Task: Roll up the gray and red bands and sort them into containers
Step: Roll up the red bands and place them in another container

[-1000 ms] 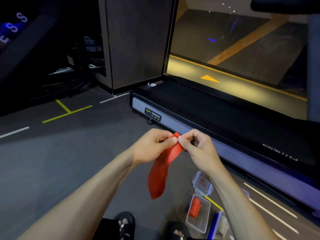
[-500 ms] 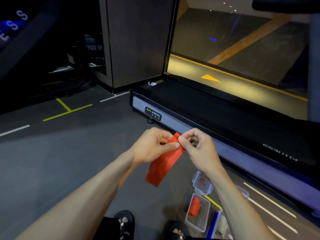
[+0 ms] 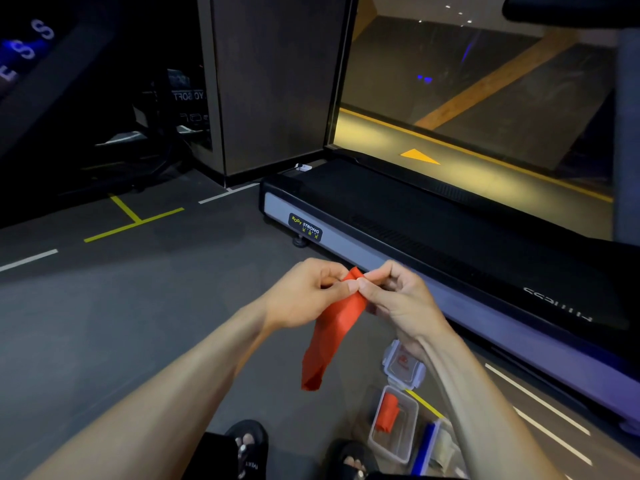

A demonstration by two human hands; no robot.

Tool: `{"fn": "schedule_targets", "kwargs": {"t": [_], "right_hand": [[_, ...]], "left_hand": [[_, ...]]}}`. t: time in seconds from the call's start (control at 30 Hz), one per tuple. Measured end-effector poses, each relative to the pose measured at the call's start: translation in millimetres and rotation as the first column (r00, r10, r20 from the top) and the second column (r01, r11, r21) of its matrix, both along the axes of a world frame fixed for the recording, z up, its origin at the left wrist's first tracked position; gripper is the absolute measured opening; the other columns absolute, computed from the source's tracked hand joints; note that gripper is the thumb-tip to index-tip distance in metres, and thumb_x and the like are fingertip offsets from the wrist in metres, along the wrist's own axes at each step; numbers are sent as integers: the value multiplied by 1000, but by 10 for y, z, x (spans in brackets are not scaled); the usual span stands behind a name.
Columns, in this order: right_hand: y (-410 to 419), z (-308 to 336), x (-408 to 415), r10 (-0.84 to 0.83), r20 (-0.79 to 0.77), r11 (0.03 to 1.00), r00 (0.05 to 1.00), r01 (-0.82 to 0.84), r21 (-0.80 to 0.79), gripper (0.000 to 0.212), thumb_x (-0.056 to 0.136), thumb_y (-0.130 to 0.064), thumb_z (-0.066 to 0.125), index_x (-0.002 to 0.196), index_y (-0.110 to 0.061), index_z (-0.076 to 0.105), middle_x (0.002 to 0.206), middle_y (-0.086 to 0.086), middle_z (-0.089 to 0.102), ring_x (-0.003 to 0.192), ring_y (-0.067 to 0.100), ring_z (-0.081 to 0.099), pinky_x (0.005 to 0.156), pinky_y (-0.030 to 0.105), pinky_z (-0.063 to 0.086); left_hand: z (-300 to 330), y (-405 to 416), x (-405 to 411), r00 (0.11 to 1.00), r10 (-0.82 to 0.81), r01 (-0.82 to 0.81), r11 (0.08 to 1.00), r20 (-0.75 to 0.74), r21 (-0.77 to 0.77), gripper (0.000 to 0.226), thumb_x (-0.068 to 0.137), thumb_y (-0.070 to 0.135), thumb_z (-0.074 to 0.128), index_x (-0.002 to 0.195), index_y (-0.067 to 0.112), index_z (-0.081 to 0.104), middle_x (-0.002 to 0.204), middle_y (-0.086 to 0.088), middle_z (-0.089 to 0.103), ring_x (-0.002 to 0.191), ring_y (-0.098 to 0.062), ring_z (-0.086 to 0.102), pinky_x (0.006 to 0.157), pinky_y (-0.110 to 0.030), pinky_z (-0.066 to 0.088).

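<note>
A red band (image 3: 332,330) hangs in the air in front of me, its top end pinched between the fingers of my left hand (image 3: 304,292) and my right hand (image 3: 398,296). The loose tail droops down and to the left. On the floor below sits a clear plastic container (image 3: 403,441) with a rolled red band (image 3: 387,412) inside it. Its clear lid (image 3: 403,367) lies just beyond it, partly behind my right forearm. A second container with a blue edge (image 3: 429,445) shows at the bottom right, its contents unclear.
A treadmill (image 3: 433,244) runs along the right side, close beyond my hands. The grey floor (image 3: 121,306) has white and yellow lines. My sandalled feet (image 3: 247,445) are at the bottom. A dark pillar (image 3: 270,84) stands behind.
The band's tail swung up and shortened half a second ago, then dropped back to hang long. Both hands stay at the top end, fingers shifting slightly.
</note>
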State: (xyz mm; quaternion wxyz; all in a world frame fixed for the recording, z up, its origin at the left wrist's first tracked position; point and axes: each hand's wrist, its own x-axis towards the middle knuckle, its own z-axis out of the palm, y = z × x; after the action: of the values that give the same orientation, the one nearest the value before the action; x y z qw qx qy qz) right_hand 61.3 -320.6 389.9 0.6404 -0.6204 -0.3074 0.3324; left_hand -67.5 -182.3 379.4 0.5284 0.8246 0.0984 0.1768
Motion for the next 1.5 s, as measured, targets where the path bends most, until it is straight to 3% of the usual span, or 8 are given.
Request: {"fn": "schedule_targets", "kwargs": {"t": [0.17,0.37,0.47,0.7,0.87,1.03,1.3,1.5], "right_hand": [[-59,2,83,146,-183,989,972,-149,1,27,71,-13,86,84,-12,61,89,12,68,83,25,63,80,33,48],[-33,4,23,112,-35,991,993,-114,-72,28,84,6,76,89,-14,58,80,3,62,66,11,55,60,20,43],[-61,45,14,145,-38,986,989,-148,-75,31,80,-10,81,108,-9,67,90,11,68,73,19,62,72,32,48],[-60,0,31,100,420,988,902,-39,-151,16,99,-20,66,91,-15,79,82,8,76,75,21,68,84,41,57],[-10,1,16,-20,516,990,856,88,-107,13,96,-20,71,86,-20,79,80,-1,77,79,20,72,81,40,58],[17,-40,33,-52,506,989,861,114,-92,11,93,-20,74,84,-24,78,78,1,76,79,28,70,81,48,58],[17,-3,8,-8,401,997,916,38,-67,12,84,-5,81,82,-10,71,63,-13,66,63,0,59,65,16,49],[-8,8,10,94,307,986,947,-46,-160,14,85,-4,80,89,-10,68,78,1,66,69,9,59,67,21,50]], "left_hand": [[21,-30,-6,998,-55,55,998,-9,-24,50,94,49,59,88,-1,62,68,-5,50,65,-19,40,61,-38,32],[2,1,17,1000,-8,9,996,-10,90,46,97,49,53,81,8,63,63,2,46,60,-11,39,58,-34,34],[4,50,17,999,34,-30,986,-18,164,44,96,51,50,85,11,66,67,-11,57,61,-10,46,60,-43,44],[-48,83,26,994,113,-105,949,-8,298,41,99,46,50,83,12,65,72,-12,63,61,-9,48,64,-43,48],[-27,30,54,999,42,-42,999,-26,16,33,105,33,55,83,12,68,63,6,60,57,-6,46,55,-24,39],[-52,50,33,997,64,-62,997,-51,40,31,102,29,60,76,13,65,61,9,54,57,-10,41,56,-28,35],[4,30,-2,998,54,-53,998,-26,26,44,101,38,59,87,-4,61,67,-4,50,61,-16,40,57,-34,33],[-38,70,-17,997,3,0,1000,-76,31,51,91,53,56,86,3,60,67,-7,50,62,-18,40,58,-39,34]]}}
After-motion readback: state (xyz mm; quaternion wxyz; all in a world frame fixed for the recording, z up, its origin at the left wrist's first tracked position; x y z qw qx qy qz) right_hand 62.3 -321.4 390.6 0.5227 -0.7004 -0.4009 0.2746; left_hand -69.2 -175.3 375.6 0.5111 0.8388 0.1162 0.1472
